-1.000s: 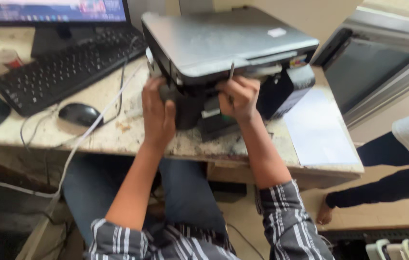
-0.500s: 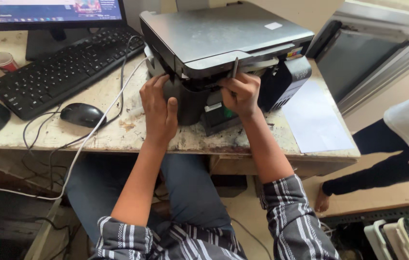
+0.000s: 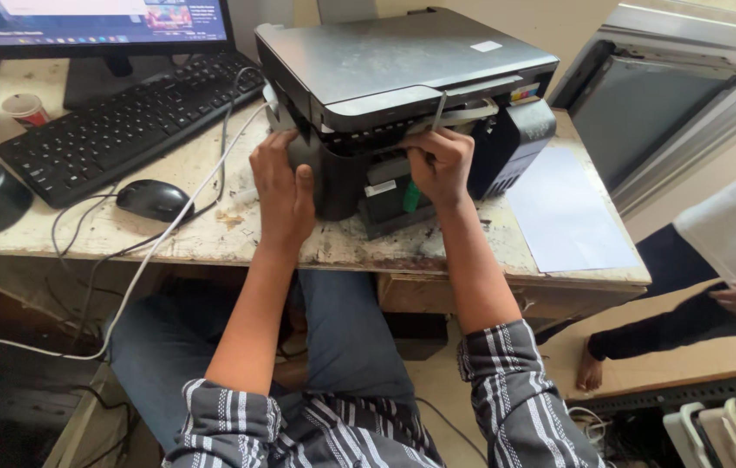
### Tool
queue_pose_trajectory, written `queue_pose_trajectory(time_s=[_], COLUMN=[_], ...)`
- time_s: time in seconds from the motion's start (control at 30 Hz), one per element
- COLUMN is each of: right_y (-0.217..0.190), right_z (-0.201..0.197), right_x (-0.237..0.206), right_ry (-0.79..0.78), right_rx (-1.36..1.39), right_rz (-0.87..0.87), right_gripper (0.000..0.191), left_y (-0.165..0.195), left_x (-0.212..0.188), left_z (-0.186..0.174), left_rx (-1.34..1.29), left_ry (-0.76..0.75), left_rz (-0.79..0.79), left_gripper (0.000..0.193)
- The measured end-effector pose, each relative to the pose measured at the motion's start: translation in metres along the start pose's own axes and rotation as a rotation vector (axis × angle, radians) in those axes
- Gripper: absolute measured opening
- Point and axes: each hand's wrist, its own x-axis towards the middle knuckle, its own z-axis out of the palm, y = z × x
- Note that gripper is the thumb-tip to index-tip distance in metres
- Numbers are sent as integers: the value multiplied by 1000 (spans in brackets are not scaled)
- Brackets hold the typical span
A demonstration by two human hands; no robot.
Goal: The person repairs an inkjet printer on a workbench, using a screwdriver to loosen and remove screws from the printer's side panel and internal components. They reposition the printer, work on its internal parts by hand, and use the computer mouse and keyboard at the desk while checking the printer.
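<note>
On the worn desk point(image 3: 212, 238), a keyboard point(image 3: 117, 126) and mouse point(image 3: 153, 199) lie at left, near a white cable point(image 3: 186, 217). The left hand point(image 3: 281, 186) presses flat, fingers loose, against the near-left corner of the printer point(image 3: 403, 78) at desk centre. The right hand point(image 3: 440, 165) is closed on a thin tool point(image 3: 437, 117) at the printer's open front; a paper sheet point(image 3: 567, 212) lies right.

Left hand point(image 3: 281, 186) flat, right hand point(image 3: 439, 163) fisted (forearms bare)

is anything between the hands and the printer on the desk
Nothing visible does. The left hand already rests on the front left corner of the printer, and the right hand grips a thin tool at its open front. The mouse and white cable lie off to the left.
</note>
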Motion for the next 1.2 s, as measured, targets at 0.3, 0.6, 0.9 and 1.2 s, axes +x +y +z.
queue_pose_trajectory(time_s=[0.3, 0.6, 0.9, 1.2], right_y=[2, -2, -8, -14], right_z=[2, 5, 6, 7], right_x=[3, 2, 2, 3], right_ry=[-3, -68, -73, -75], right_rx=[12, 54, 32, 49], right_rz=[-70, -57, -80, -60], right_gripper=[13, 16, 15, 17], left_y=[-2, -2, -3, -7], left_x=[1, 2, 1, -1], left_z=[-2, -10, -6, -4], left_rx=[13, 13, -2, -26], left_ry=[12, 13, -16, -7], left_rz=[-8, -18, -36, -28], left_gripper=[57, 56, 60, 62])
